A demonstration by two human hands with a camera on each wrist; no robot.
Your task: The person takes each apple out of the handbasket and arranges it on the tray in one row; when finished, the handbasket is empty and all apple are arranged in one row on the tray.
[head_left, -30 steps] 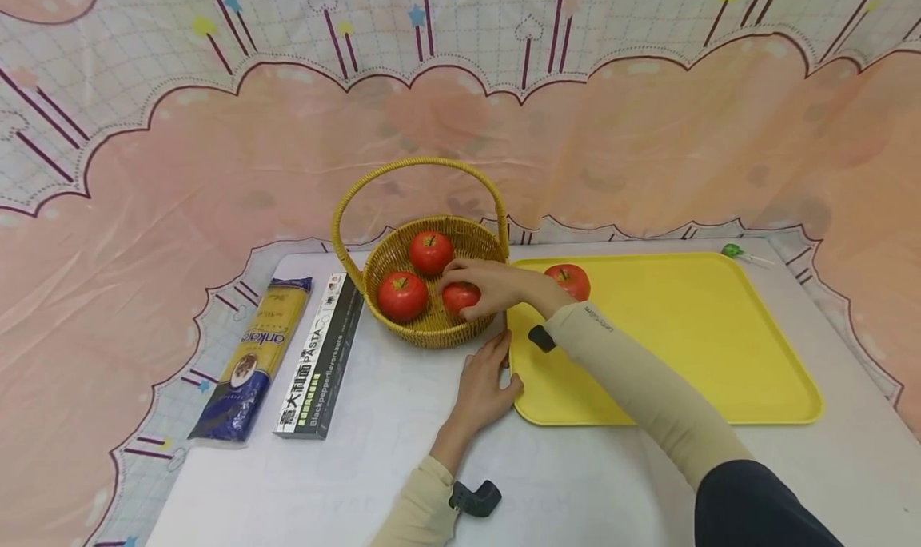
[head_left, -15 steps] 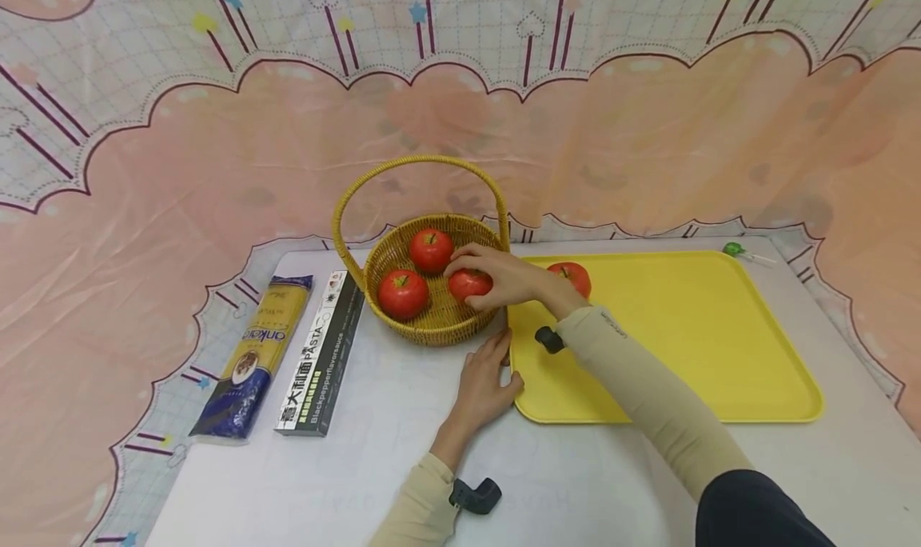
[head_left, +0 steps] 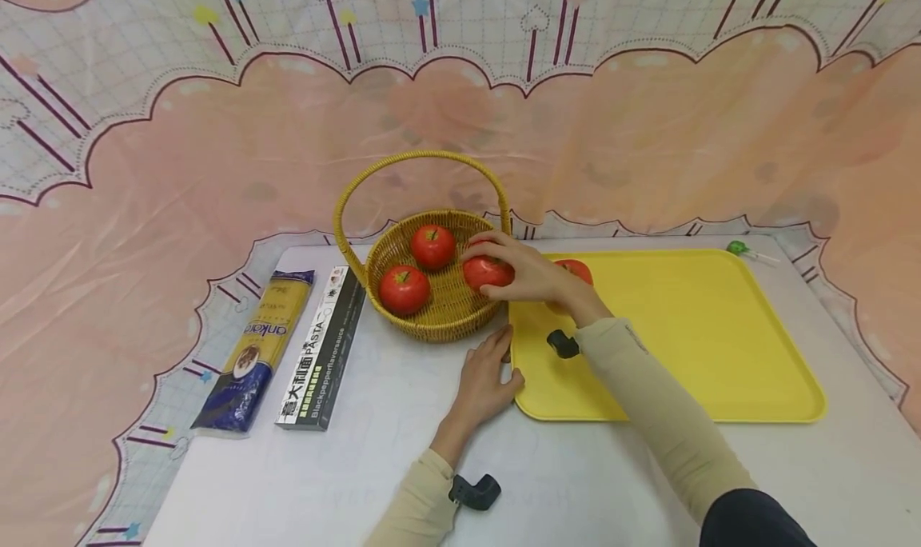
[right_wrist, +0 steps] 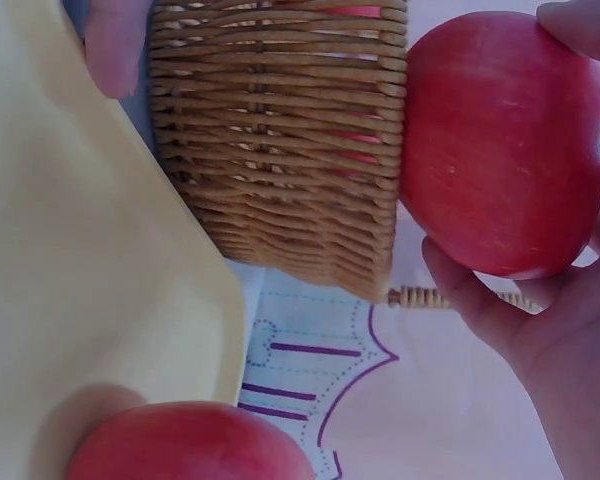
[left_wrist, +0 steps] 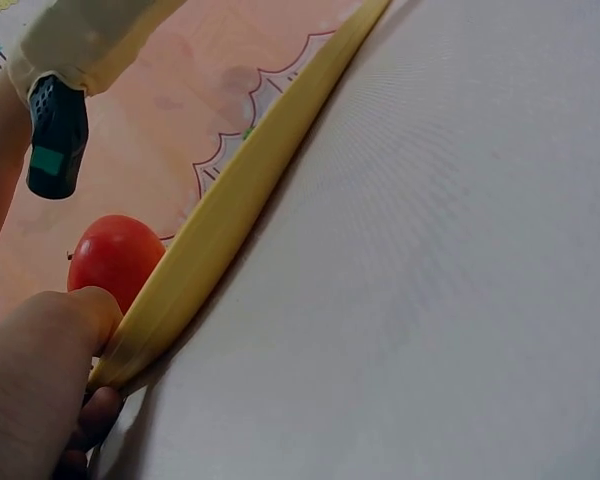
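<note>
My right hand (head_left: 528, 271) grips a red tomato (head_left: 484, 269) between thumb and fingers, at the right rim of the yellow wicker basket (head_left: 432, 331). In the right wrist view, the held tomato (right_wrist: 505, 145) is level with the basket's top edge (right_wrist: 390, 150). Inside the basket sit two more tomatoes, one at the back (head_left: 433, 247) and one at the front left (head_left: 404, 289). A red round fruit (head_left: 576, 270) lies on the yellow tray (head_left: 683, 339), partly hidden by my right wrist. My left hand (head_left: 484, 379) pinches the tray's left edge, thumb and fingers on either side of the rim (left_wrist: 195, 270).
Left of the basket lie a black-and-white pasta box (head_left: 320, 351) and a yellow-and-blue pasta packet (head_left: 255, 351). The basket's tall handle (head_left: 424, 155) arches over it. A green lollipop (head_left: 737, 248) lies behind the tray's far right edge. A patterned cloth (head_left: 288, 147) hangs behind the white table.
My right hand has raised the tomato from the basket's bottom and moved it right, to the rim. My left hand stays at the tray's edge.
</note>
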